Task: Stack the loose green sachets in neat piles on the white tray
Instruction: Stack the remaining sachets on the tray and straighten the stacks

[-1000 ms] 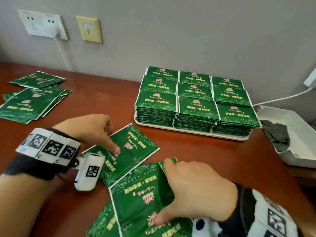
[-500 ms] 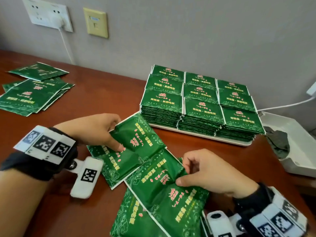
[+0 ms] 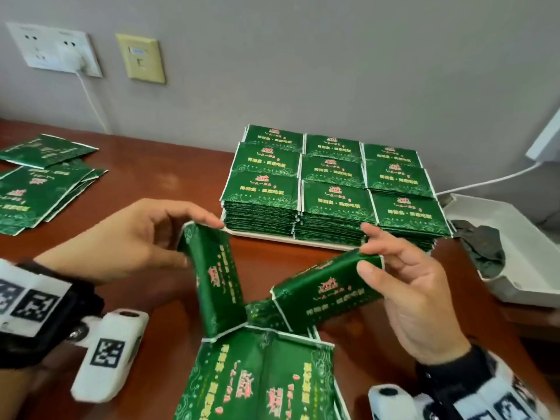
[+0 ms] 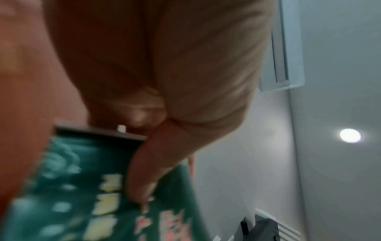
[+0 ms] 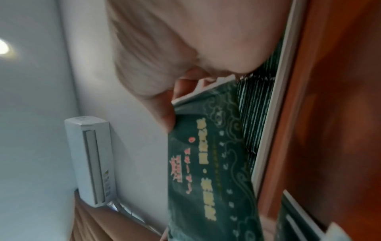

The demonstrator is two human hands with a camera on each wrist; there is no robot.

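My left hand [image 3: 194, 241] pinches the top edge of a green sachet [image 3: 216, 277] that hangs upright above the table; the left wrist view shows this sachet [image 4: 88, 187] under my fingers [image 4: 144, 171]. In my right hand [image 3: 368, 257] a second green sachet [image 3: 330, 291] is held by its end and tilts down to the left; the right wrist view shows this second sachet [image 5: 210, 163]. More loose sachets [image 3: 257, 377] lie flat below both hands. The white tray [image 3: 285, 236] stands behind, full of neat green piles [image 3: 333, 189].
Another heap of loose sachets [image 3: 36, 186] lies at the far left of the brown table. A white bin [image 3: 521, 256] with dark cloth sits at the right. Wall sockets [image 3: 54, 48] and a cable are behind.
Both hands have lifted off the table, each raising one sachet from the loose heap. The two sachets now hang in the air in front of the tray.
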